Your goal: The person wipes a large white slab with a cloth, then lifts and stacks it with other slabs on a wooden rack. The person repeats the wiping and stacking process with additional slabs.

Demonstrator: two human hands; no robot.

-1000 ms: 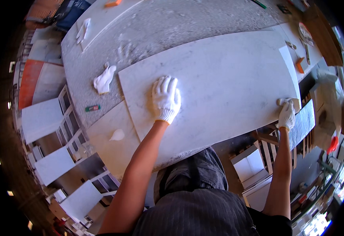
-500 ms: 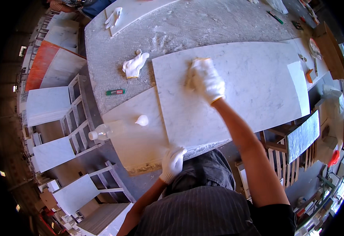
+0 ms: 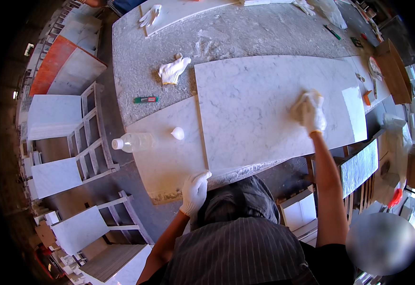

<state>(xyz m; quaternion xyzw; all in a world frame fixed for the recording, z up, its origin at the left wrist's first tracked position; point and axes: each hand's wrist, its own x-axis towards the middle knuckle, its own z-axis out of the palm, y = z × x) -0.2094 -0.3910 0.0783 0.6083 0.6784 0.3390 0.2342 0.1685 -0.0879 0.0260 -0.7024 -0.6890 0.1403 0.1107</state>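
Observation:
A large white marble slab (image 3: pixel 259 128) with grey veins lies across the worktable, overlapping a second pale slab (image 3: pixel 169 175) on its left. My right hand (image 3: pixel 313 114), in a white knit glove, presses on the right part of the large slab. Its fingers close over something tan and blurred that I cannot make out. My left hand (image 3: pixel 195 192), also gloved, is closed at the large slab's near left corner, fingertips on the edge. On the pale slab, a clear plastic bottle (image 3: pixel 136 142) lies on its side beside a small white pointed cap or nozzle (image 3: pixel 178 133).
Spare white gloves (image 3: pixel 174 70) and a green tube-like item (image 3: pixel 145 99) lie on the rough grey tabletop (image 3: pixel 245 38). A green pen-like tool (image 3: pixel 332 32) sits farther back. Racks with stacked slabs (image 3: pixel 55 116) stand at left. A brown box (image 3: pixel 392 71) is at right.
My right hand has slid rightward across the slab, from its upper left part to its right part. My left hand stays near the corner. The view has shifted slightly.

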